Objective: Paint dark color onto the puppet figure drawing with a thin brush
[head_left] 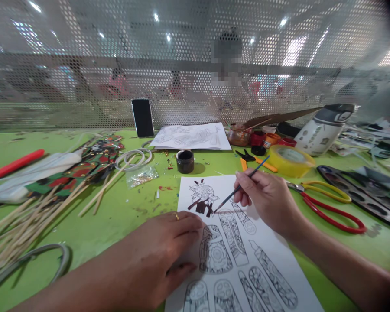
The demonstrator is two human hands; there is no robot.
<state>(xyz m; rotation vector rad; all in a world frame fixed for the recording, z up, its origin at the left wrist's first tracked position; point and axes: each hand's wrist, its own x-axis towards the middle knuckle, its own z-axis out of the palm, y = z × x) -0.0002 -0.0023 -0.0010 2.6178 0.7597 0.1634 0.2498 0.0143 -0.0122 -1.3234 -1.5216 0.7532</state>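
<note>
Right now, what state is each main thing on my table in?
Sheet: flat, partly painted dark
Brush: held in right fingers, tip down
Left fingers: resting on the sheet
Black jar: upright, open
Phone: upright, screen dark
Bottle: standing, lid on
Tape: lying flat
Scissors: lying flat, blades partly hidden

No readable words, brands or numbers, small dark and green marks on the bottle too blurred to make out, the pale core of the tape likewise unclear, drawn patterns without legible lettering on the sheet
</note>
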